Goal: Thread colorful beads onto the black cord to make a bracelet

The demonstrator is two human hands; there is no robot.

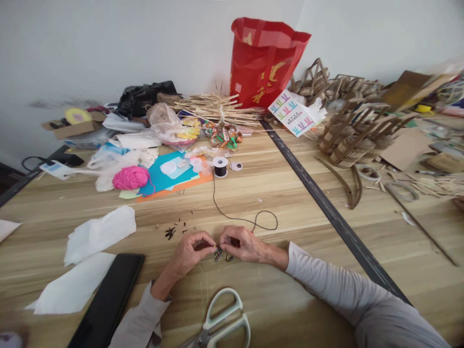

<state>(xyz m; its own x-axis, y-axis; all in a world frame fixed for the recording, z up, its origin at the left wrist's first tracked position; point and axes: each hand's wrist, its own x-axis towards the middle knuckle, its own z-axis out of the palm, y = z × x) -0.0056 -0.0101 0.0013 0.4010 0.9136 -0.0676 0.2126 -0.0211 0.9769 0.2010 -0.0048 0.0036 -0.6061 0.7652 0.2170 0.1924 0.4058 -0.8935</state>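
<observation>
Pinching together at the middle of the worktop, the fingers of the left hand and those of the right hand close narrowly on a small cluster of dark beads, which hangs between the two sets of fingertips just above the wood. Both hands meet at the beads, knuckles up, wrists resting low, grey sleeves running back toward the near edge

A thin black cord leaves the right hand, loops once on the wood just behind it, then runs away to a spool of black cord standing upright farther back. Small dark bits lie scattered just left of the left hand

Near the front edge, between the forearms, lie scissors with pale handles. To the left, a black phone lies flat, with two sheets of white tissue beside it

Farther back on the left a ball of pink yarn sits against blue and orange paper sheets, amid plastic bags. Behind these lies a bundle of thin wooden sticks, and a red bag stands against the wall. A dark strip runs diagonally across the worktop; beyond it, at right, sit brown woven cardboard baskets and loose strips
</observation>
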